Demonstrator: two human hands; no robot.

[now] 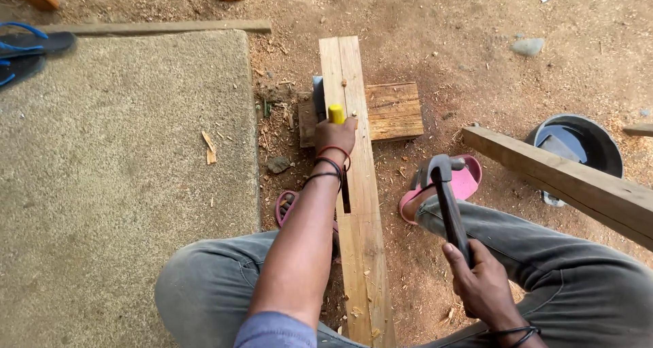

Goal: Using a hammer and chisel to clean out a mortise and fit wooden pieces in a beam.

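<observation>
My left hand (pixel 335 135) grips a yellow-handled chisel (pixel 336 112) held upright against a long pale wooden plank (pixel 360 205) that runs away from me between my knees. The plank rests on a short wooden block (pixel 393 110). A dark slot (pixel 345 193) is cut into the plank just behind my left wrist. My right hand (pixel 481 282) holds a claw hammer by its dark handle, the steel head (pixel 439 168) raised to the right of the plank, apart from the chisel.
A concrete slab (pixel 122 185) lies to the left, with blue flip-flops (pixel 27 49) at its far corner. A thick wooden beam (pixel 564 181) crosses at the right over a dark bucket (pixel 578 141). My feet wear pink sandals (pixel 461 183). Wood chips litter the dirt.
</observation>
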